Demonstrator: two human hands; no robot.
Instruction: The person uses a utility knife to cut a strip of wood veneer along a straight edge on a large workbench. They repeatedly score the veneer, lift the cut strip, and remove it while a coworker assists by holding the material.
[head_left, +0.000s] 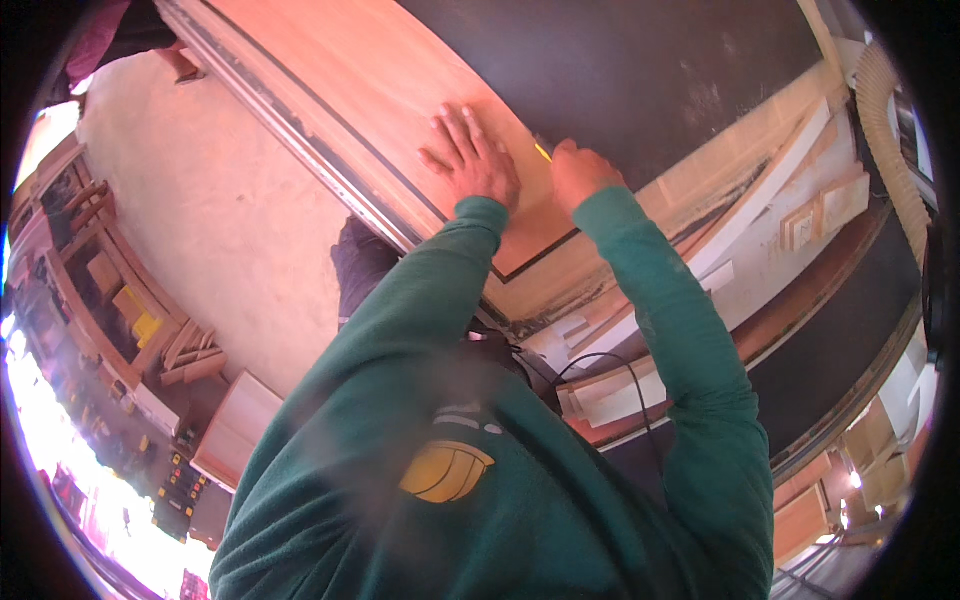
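Note:
My left hand (470, 165) lies flat on a light wood-grain board (400, 70), fingers spread, pressing on its top near the close end. To its right, my right hand (582, 175) is closed at the board's right edge, where the wood meets a dark panel (650, 80). A slim yellow thing (543, 152) pokes out by its fingers; too little of it shows to name its kind. The rest of it is hidden in the hand.
Wood offcuts and strips (790, 190) lie on a shelf to the right, beside a ribbed hose (878, 110). A black cable (635, 375) loops near my waist. A metal-edged rail (300, 150) borders the left side. Another person's foot (185, 68) shows at the upper left.

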